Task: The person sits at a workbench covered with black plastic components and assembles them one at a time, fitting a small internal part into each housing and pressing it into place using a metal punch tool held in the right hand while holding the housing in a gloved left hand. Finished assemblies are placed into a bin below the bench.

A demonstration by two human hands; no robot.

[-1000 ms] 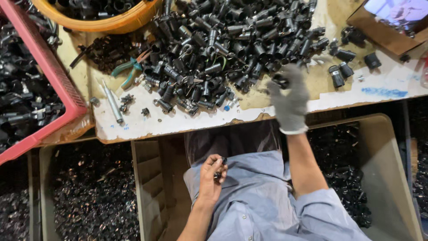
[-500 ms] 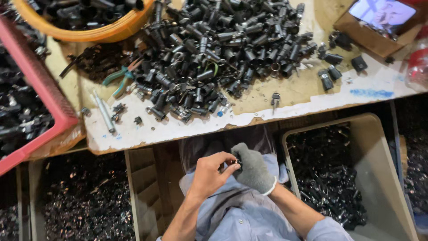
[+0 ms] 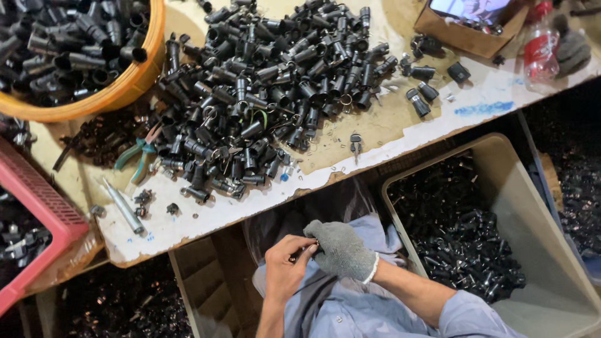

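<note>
- A second ago the gloved right hand (image 3: 341, 250) was stretched up to the edge of the worktop (image 3: 438, 125), by the heap of black cylindrical parts (image 3: 263, 94); now it is down at the lap, well apart from the heap
- The bare left hand (image 3: 285, 269) lay alone over the lap then; now the two hands meet, fingertips touching around a small dark part (image 3: 308, 250), too hidden between them to make out
- Half a second ago the hands had already joined; since then they have stayed pressed together, the glove's fingers curled closer over the left fingertips
- The view has shifted, so more of the orange basin (image 3: 125, 87) shows at upper left
</note>
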